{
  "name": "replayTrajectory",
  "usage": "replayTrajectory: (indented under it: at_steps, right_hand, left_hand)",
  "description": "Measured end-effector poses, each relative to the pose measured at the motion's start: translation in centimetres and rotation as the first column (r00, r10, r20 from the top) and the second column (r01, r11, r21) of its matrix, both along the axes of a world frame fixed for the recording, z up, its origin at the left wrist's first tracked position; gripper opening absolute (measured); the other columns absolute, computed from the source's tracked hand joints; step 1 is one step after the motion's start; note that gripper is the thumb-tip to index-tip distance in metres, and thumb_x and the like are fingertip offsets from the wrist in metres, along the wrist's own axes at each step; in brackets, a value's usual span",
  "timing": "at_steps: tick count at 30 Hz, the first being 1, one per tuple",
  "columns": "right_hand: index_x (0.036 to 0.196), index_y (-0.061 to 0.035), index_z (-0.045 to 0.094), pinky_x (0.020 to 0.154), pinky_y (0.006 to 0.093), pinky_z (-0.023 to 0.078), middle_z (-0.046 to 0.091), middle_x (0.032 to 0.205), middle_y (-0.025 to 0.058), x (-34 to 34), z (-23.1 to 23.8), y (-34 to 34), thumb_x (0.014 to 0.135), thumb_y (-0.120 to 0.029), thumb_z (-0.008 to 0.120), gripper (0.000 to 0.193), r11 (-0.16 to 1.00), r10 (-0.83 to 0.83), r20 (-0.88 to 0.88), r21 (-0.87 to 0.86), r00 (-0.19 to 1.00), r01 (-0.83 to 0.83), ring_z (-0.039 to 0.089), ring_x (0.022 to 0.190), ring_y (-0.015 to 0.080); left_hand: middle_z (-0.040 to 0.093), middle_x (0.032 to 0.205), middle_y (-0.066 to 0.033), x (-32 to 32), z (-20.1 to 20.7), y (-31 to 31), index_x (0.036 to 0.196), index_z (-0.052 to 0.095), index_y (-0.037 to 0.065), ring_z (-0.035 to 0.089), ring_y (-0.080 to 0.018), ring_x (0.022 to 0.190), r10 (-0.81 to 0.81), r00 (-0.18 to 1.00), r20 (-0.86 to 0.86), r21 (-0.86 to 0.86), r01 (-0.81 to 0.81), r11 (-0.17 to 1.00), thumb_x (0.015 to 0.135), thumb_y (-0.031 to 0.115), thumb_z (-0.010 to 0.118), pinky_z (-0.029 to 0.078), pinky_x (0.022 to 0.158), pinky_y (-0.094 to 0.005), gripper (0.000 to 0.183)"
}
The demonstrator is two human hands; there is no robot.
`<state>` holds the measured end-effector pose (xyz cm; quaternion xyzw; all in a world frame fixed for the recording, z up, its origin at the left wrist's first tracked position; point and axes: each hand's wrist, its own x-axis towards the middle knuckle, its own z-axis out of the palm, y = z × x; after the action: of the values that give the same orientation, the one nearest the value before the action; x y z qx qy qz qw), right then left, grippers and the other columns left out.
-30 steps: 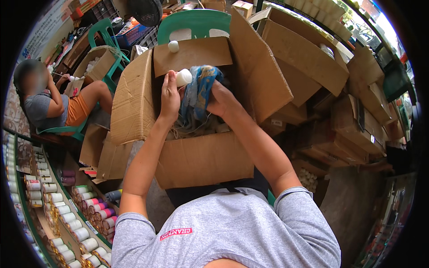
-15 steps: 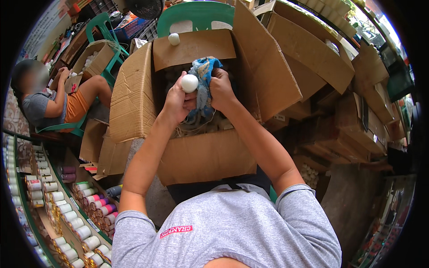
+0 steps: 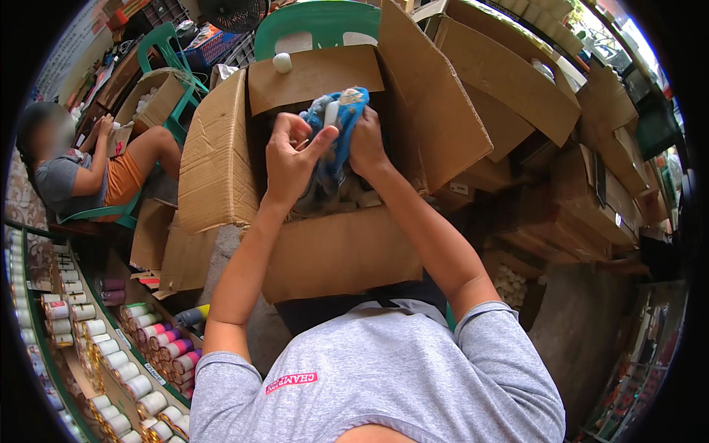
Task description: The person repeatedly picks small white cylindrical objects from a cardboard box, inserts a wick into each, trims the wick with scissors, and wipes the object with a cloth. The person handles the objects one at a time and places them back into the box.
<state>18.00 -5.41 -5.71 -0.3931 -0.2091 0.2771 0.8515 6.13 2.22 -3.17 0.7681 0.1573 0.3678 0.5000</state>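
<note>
In front of me stands an open cardboard box (image 3: pixel 340 255), its flaps spread. Over its opening my right hand (image 3: pixel 367 146) grips a bunched blue cloth (image 3: pixel 347 103) with pale patches. A smooth white rounded piece (image 3: pixel 331 113) lies against the cloth, its lower end partly hidden; its exact kind is unclear. Just left of it is my left hand (image 3: pixel 289 166), thumb stretched toward the piece and fingers bent, with a gap between them. Another short white rounded piece (image 3: pixel 282 63) rests on the far flap. The box's contents are mostly in shadow.
A green plastic chair (image 3: pixel 317 29) is behind the box. To the left, a seated person (image 3: pixel 81 170) handles a small white item beside another carton (image 3: pixel 159 100). Racks of thread spools (image 3: pixel 136 385) fill the lower left. Cardboard boxes (image 3: pixel 509 74) are stacked on the right.
The white piece has turned from end-on to side-on and now lies against the cloth. My left hand has loosened from it, its thumb and fingers parting. The right hand still grips the cloth.
</note>
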Motion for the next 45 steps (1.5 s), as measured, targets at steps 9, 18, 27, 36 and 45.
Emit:
replayTrajectory:
  at_steps: [9,18,27,36,45]
  right_hand:
    - [0.101,-0.0020,0.060,0.060,0.0260,0.054,0.066,0.092,0.0067,-1.0,1.3,-0.9,0.091,-0.008,0.057,0.012,0.990,0.121,-0.053,-0.060,0.991,-0.124,0.065,0.074,0.0118]
    - [0.111,0.0032,0.059,0.065,0.0266,0.052,0.064,0.093,0.0081,-1.3,1.3,-0.6,0.097,-0.018,0.045,0.029,0.974,0.040,0.567,-0.207,0.823,0.094,0.060,0.077,0.0121]
    - [0.102,-0.0015,0.063,0.055,0.0246,0.048,0.063,0.076,0.0037,0.0,1.6,-2.2,0.098,-0.018,0.046,0.024,0.944,0.246,0.004,-0.229,0.969,-0.239,0.057,0.063,0.0067]
    - [0.106,-0.0008,0.066,0.065,0.0252,0.050,0.065,0.084,0.0042,-0.4,2.2,-0.9,0.092,-0.016,0.058,0.022,0.954,0.111,0.494,-0.295,0.862,0.046,0.059,0.075,0.0085]
    - [0.109,0.0048,0.059,0.080,0.0385,0.053,0.067,0.098,0.0215,3.2,5.2,0.4,0.081,0.002,0.056,0.028,0.592,0.203,0.834,-0.522,0.514,0.614,0.067,0.091,0.0334]
  left_hand:
    - [0.064,0.107,-0.0037,-0.3,1.2,0.2,0.121,0.067,0.014,0.061,-0.0110,0.091,-0.107,0.993,0.046,0.091,0.102,0.991,0.069,0.033,0.087,0.048,0.061,-0.0246,0.059]
    - [0.059,0.092,-0.0044,-0.6,0.7,1.2,0.124,0.066,0.015,0.060,-0.0140,0.080,0.134,0.990,-0.051,0.434,-0.099,0.895,0.066,0.019,0.087,0.049,0.064,-0.0258,0.062]
    - [0.059,0.095,0.0013,-0.6,1.0,1.4,0.122,0.065,0.012,0.055,-0.0080,0.087,-0.205,0.979,-0.014,-0.080,0.203,0.976,0.085,0.017,0.076,0.050,0.070,-0.0227,0.039]
    - [0.066,0.094,-0.0055,-0.9,0.8,1.7,0.118,0.062,0.004,0.061,-0.0074,0.083,-0.173,0.984,-0.040,-0.037,0.171,0.985,0.086,0.006,0.072,0.051,0.061,-0.0201,0.034]
    - [0.045,0.056,-0.0010,-1.6,-0.7,5.2,0.092,0.047,0.009,0.031,-0.0063,0.042,-0.140,0.982,0.126,-0.696,0.188,0.693,0.104,0.054,0.022,0.021,0.037,-0.0217,0.053]
